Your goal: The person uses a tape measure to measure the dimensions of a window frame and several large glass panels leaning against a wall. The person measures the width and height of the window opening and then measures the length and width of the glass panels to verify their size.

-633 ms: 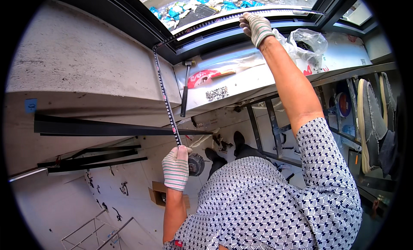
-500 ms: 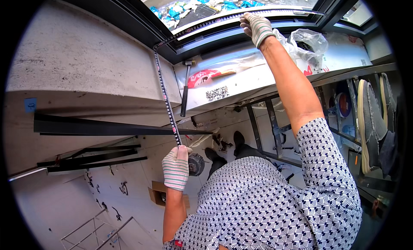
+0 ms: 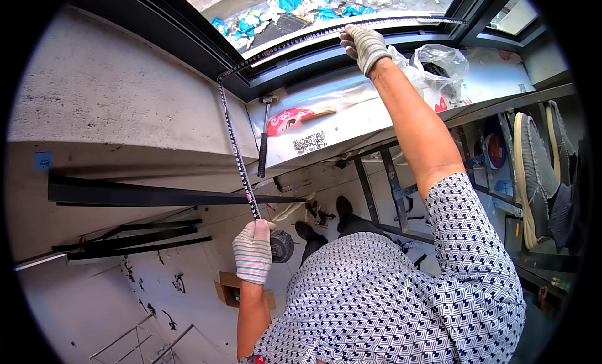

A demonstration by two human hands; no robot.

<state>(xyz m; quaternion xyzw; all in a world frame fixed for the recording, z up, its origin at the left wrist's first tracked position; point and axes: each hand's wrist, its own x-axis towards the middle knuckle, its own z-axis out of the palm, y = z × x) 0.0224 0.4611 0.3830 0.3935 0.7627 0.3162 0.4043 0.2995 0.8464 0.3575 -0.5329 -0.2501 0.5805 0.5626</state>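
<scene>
Window frame (image 3: 295, 77), black: the landmark for this entry.

Tape measure, one, dark round case (image 3: 281, 246): below the frame's left corner, on the nearer side, just beside the left hand. Its blade (image 3: 234, 141), dark with pale markings, is drawn out: it lies along the frame's lower rail from near the right upright, bends sharply at the left corner and drops towards the case.

Left hand (image 3: 253, 251), in a striped glove: below the frame's left corner. Grip closed on the tape measure, thumb uppermost where the blade meets the glove.

Right hand (image 3: 365, 47), glove matching: at the frame's lower rail, fingers bent at the blade's near edge. Whether this grip pinches the blade or only steadies it cannot be told.

Change noted: the whole view has shifted slightly; against the frame, both hands and the bent blade keep their places. Judged from this, the work is at a steady hold, with the blade's lie undisturbed.

Also present: white sill (image 3: 351, 127), on the near side of the frame; hammer (image 3: 263, 141), dark-handled, below the frame's left corner; clear plastic bag (image 3: 456, 68), below the frame's right part; long black strip (image 3: 144, 193), below and left of the frame.
</scene>
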